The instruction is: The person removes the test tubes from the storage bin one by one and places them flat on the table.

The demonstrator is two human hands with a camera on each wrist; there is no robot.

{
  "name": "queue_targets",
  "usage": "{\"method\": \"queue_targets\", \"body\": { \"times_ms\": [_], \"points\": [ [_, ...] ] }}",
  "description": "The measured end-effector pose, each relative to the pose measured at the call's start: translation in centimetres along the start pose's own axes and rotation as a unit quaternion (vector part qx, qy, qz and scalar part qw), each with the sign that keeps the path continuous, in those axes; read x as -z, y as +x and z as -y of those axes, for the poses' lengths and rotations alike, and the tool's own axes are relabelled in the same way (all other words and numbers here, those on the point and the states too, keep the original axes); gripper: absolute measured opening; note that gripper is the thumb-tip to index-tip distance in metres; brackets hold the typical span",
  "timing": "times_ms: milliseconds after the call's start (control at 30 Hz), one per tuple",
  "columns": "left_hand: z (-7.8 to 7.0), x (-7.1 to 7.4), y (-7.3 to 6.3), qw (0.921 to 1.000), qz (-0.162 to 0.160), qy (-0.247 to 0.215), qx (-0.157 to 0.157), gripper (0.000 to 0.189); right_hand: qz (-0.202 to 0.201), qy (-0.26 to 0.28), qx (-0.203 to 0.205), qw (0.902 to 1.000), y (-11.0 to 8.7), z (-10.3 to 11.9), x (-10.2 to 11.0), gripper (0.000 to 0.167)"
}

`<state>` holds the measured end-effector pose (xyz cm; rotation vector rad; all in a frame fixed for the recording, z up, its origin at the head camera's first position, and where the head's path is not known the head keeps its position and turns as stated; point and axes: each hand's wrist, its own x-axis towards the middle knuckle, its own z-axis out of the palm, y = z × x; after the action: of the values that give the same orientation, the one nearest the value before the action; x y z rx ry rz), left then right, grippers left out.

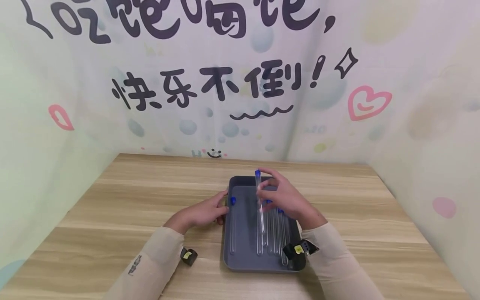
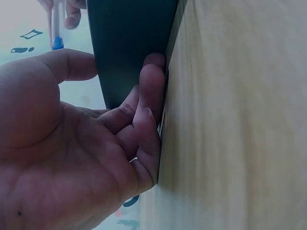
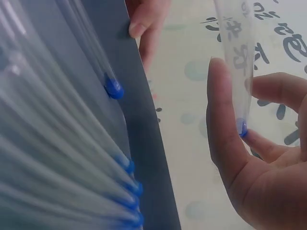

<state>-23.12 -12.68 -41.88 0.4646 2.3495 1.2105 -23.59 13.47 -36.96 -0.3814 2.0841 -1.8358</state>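
Evidently gripped: a clear test tube (image 3: 238,62) with a blue cap (image 3: 242,127), pinched between thumb and fingers of the right hand (image 1: 283,198), near upright above the tray, cap upward.
Finger at the cap: one finger reaches up to the cap, which I take to be for control of the tilt.
Left hand (image 1: 204,211): at the left wall of the grey tray (image 1: 245,229), thumb at the rim, bent fingers low against the outside; whether it truly grips or only braces I can't tell. My guess is that it stops the tray sliding on the wooden table (image 1: 150,187).
Tubes in the tray: several capped tubes (image 1: 275,239) lie together on the right, a lone tube (image 1: 232,229) along the left wall; all caps face the far end, perhaps for easy picking.
Wall writing: "快乐不倒!" (image 1: 220,83) in black on the backdrop (image 1: 150,129); the line above (image 1: 157,18), cut by the view, seems to read "吃饱喝饱,".
Labels: a yellow sticker (image 1: 298,249) on the right wrist device (image 1: 310,246) and the dark sleeve print (image 1: 135,265) are too small to read; characters seen through the held tube look like the wall's.
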Motion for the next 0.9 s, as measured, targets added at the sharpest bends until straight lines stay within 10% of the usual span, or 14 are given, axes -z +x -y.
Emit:
{"method": "queue_targets", "body": {
  "times_ms": [900],
  "points": [
    [-0.1,0.1,-0.2,1.0,0.004,0.004,0.002,0.065,-0.047,-0.049,-0.015,0.9976,-3.1,-1.4,6.2,0.073]
  ]
}}
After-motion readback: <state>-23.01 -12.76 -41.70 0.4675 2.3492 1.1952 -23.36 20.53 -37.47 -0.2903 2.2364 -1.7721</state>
